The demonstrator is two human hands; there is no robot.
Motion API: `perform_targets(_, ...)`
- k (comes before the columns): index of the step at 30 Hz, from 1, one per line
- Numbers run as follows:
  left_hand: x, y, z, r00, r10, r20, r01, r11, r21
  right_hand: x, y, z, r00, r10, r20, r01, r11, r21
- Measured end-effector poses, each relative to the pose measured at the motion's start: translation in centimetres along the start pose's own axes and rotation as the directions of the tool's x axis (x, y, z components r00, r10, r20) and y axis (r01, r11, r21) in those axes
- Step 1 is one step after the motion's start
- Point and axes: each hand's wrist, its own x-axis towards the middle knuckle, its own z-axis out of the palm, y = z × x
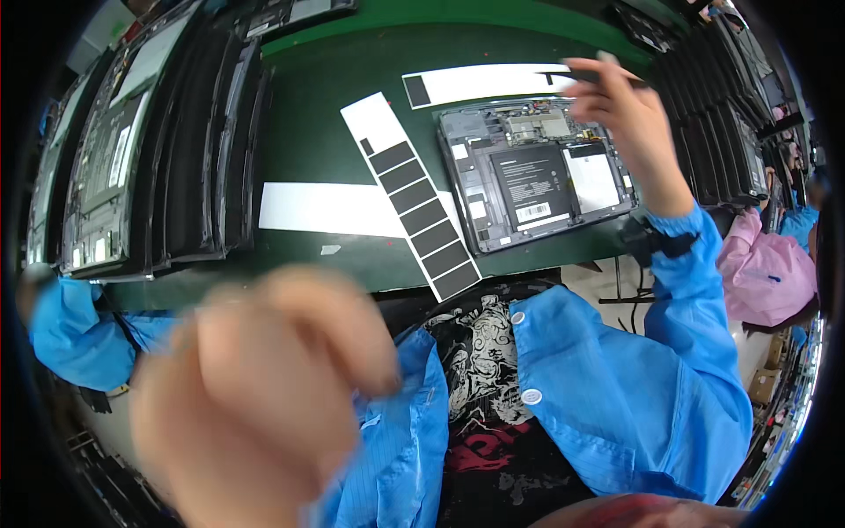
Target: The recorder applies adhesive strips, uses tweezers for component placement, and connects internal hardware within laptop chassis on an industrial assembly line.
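Observation:
My left hand [264, 387] is raised close to the camera, large and smeared by motion; its fingers look bent, but whether they hold anything cannot be made out. At the far right, my right hand [629, 110] is closed on slim dark tweezers [635, 84] over a white backing strip [484, 84], which bears black pieces. Just below that hand lies an opened laptop base [484, 231], its black battery [531, 185] and green circuit board [541, 126] exposed. Left of it, a slanted white strip [370, 114] carries a row of black rectangular stickers [424, 216].
Another white strip [321, 207] lies partly under the slanted one on the green table [308, 114]. A small white scrap [330, 250] sits near the front edge. Laptop parts stand stacked at left [114, 167] and right [713, 132]. Beyond the right stack sits a person in a pink sleeve [766, 268].

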Motion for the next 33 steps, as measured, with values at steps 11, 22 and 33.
perform_targets(11, -3.0, -11.1, -14.0, 0.526, -0.769, -0.364, 0.180, -0.317, 0.931, 10.0, 5.6, 9.2, 0.986, 0.106, 0.128, -0.096, 0.992, -0.078)
perform_targets(22, -3.9, -11.9, -15.2, 0.513, -0.798, -0.317, 0.029, -0.352, 0.935, 10.4, 6.0, 9.6, 0.991, 0.078, 0.109, -0.073, 0.996, -0.051)
perform_targets(33, -4.2, -11.7, -15.4, 0.523, -0.784, -0.333, 0.054, -0.360, 0.931, 10.4, 5.7, 9.7, 0.976, 0.189, 0.107, -0.198, 0.977, 0.083)
